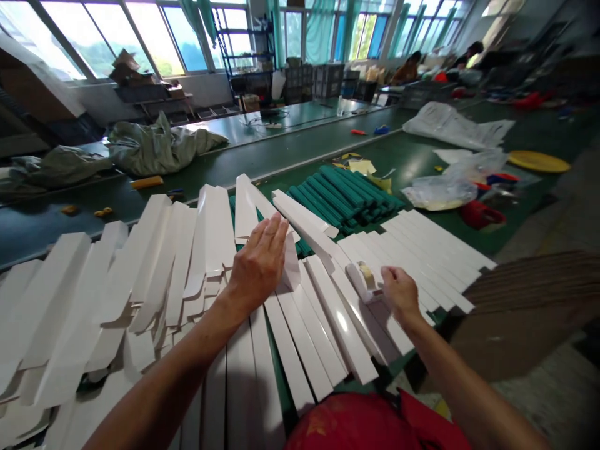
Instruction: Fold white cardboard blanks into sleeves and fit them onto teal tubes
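White strips point(323, 337): glossy and long, some creased lengthwise into ridges with notched ends, others lying flat; they overlap in a wide fan.
Where they lie: across a green workbench point(323, 134), under and around both hands.
Left hand point(257, 265): flat and palm down, fingers extended, pressed against the strips, grip wide with nothing held.
Right hand point(400, 294): fingers loosely curled on the strips; cannot tell whether they pinch anything.
Nearest the right hand: a white tape dispenser point(363, 281) with a pale roll, just beside the fingers.
Beyond the strips: a stack of teal bars point(342, 197).
To the right: a brown cardboard sheet point(510, 312) and clear plastic bags point(440, 190).
Bottom edge: red cloth point(365, 425).
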Motion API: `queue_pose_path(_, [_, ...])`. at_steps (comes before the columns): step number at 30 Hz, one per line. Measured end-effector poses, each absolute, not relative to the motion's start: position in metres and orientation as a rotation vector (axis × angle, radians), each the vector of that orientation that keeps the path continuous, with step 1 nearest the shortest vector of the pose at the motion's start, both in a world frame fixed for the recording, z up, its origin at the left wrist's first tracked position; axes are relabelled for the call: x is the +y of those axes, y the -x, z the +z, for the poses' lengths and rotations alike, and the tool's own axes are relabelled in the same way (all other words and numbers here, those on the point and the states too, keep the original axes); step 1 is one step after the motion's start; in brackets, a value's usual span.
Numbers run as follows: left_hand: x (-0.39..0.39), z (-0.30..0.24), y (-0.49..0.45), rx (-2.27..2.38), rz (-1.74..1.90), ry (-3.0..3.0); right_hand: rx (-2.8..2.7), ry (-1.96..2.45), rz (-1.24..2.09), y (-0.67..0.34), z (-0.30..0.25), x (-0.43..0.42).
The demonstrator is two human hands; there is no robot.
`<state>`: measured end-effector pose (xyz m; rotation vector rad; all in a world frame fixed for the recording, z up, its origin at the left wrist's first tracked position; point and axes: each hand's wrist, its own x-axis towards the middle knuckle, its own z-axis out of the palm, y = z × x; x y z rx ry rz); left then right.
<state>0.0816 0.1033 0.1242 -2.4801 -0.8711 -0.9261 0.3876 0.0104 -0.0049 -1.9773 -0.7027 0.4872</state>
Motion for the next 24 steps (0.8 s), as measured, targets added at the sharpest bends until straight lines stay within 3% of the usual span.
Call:
queue_pose_path(4, [0.101,0.124,-0.083,-0.861,-0.948,2.478,-0.64,1.955,0.704,-0.392,-0.028,-0.011])
queue_pose_path(12, [0.095,0.121,-0.077,-0.864,-0.964,2.47,-0.329,1.8,0.959,-0.379,-0.018,0.001])
queue_pose_path(24, [0.091,0.117,-0.07,-0.862,-1.021,2.471,-0.26,1.446,0.933,-0.372,-0.03,-0.026])
